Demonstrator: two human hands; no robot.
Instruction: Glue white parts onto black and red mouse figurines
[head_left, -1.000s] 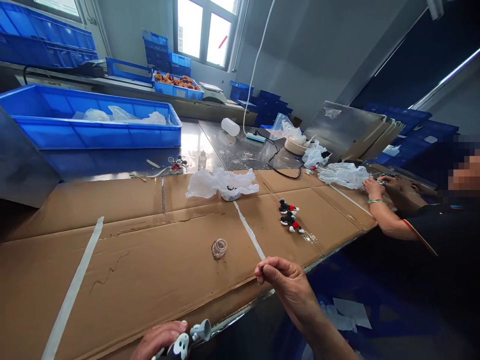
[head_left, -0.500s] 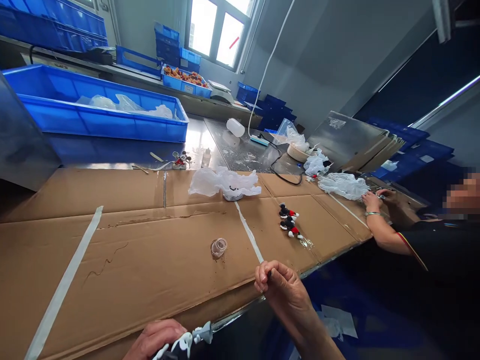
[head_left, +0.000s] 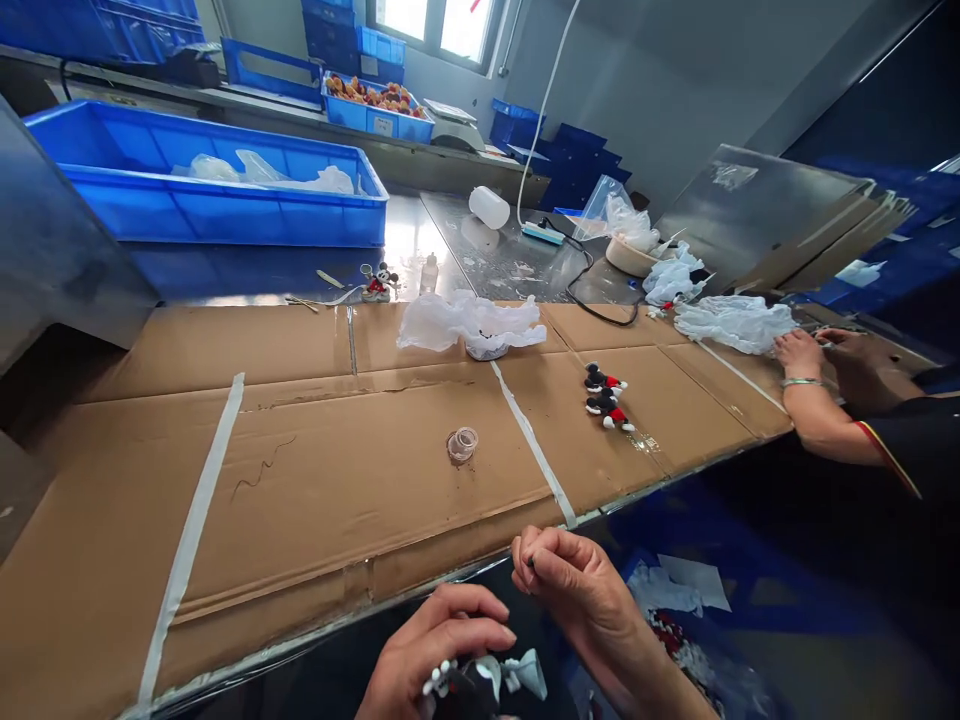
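My left hand (head_left: 420, 650) is wrapped round a small black, white and grey toy figure (head_left: 480, 692) at the bottom of the view. A pale grey flared piece (head_left: 529, 674) sticks out from the figure's right side. Just above and right of it, my right hand (head_left: 581, 590) pinches a tiny dark piece (head_left: 532, 562) between thumb and fingers; its kind is too small to make out. On the cardboard ahead stands a small clear cup (head_left: 462, 445) with brown stains around it. Two mouse figures (head_left: 609, 410) in black and red lie farther right.
Thin white plastic (head_left: 472, 328) spreads over a small dish on the cardboard (head_left: 360, 450). Behind are a mouse keyring (head_left: 379, 282), a small bottle (head_left: 429, 274) and a long blue bin (head_left: 255, 205). At the right, a co-worker's hands (head_left: 801, 355) work beside a plastic bag (head_left: 731, 322).
My left hand has come right and up with the toy figure, close to my right hand. My right hand keeps its pinch. The view has tilted down and shifted left.
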